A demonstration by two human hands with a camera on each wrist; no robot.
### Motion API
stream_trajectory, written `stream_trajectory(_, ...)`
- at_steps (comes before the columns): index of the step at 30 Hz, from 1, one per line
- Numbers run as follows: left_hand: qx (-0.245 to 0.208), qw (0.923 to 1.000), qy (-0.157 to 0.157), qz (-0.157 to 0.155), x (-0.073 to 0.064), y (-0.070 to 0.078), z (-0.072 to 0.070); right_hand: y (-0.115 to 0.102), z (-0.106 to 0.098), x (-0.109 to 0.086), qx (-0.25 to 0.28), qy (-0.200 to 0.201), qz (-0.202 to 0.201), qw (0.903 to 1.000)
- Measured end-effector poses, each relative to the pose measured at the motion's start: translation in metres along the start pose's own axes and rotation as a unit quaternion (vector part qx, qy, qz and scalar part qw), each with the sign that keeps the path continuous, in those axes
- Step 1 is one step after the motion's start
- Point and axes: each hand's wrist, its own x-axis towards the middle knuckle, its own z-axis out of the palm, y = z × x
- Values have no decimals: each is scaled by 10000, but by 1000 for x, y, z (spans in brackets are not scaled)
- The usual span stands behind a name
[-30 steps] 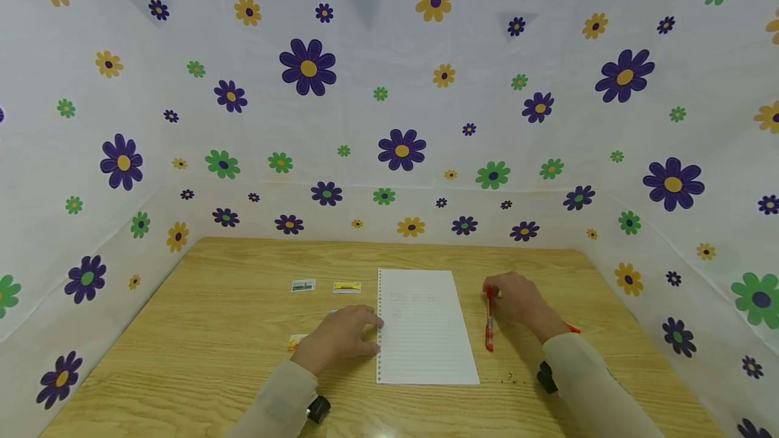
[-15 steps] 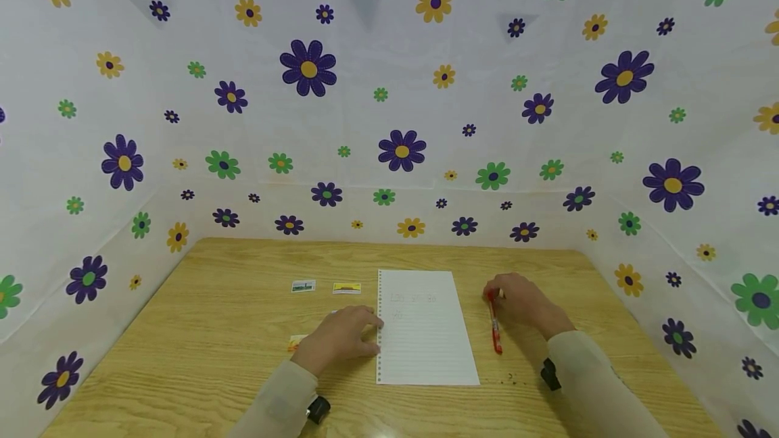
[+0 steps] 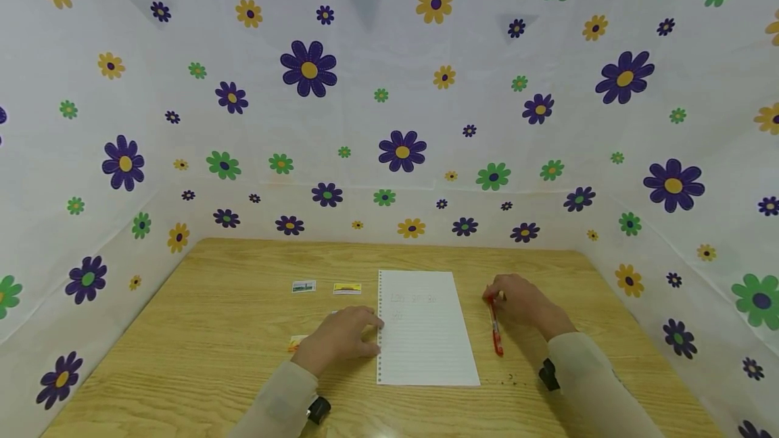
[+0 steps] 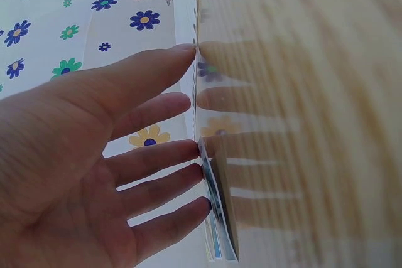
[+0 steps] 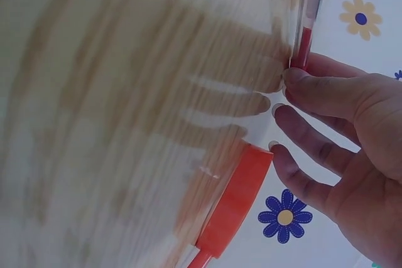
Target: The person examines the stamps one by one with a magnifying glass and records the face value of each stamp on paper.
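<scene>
My left hand [image 3: 342,338] lies at the left, punched edge of a lined sheet of paper [image 3: 429,350], thumb and index fingertip on that edge. In the left wrist view, its other fingertips touch a small picture stamp [image 4: 221,208] on the table. The sheet bears faint handwritten numbers in its upper part. To the right of the paper, my right hand [image 3: 522,301] pinches one end of a red pen [image 3: 496,336] between thumb and index finger. The pen's other end points toward me, close over the table. The right hand's remaining fingers are spread, near the wood.
Two small picture stamps, one greenish [image 3: 303,286] and one yellow [image 3: 347,288], lie left of the paper. Another stamp [image 3: 296,342] shows partly beside my left wrist. An orange-red object with a handle [image 5: 235,202] lies below my right hand. A flowered white sheet [image 3: 389,100] encloses the table.
The pen's near end has swung to the right, so it now slants. My right hand and forearm have shifted slightly right, covering the orange-red object in the head view. The left hand stays still.
</scene>
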Motion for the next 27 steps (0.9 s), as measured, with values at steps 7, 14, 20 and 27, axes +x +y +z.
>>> stream_trajectory(7,-22,10000,-16,0,1,0,-1,0,-2,0,77,10,-24,10000)
stream_trajectory(14,-14,10000,-19,-36,1,0,-1,1,1,1,296,94,-84,9995)
stream_trajectory(20,2,10000,-52,-47,0,-1,1,-3,2,-3,528,119,285,9981)
stream_trajectory(27,46,10000,-8,13,1,-1,1,-12,-14,-13,717,334,321,9963)
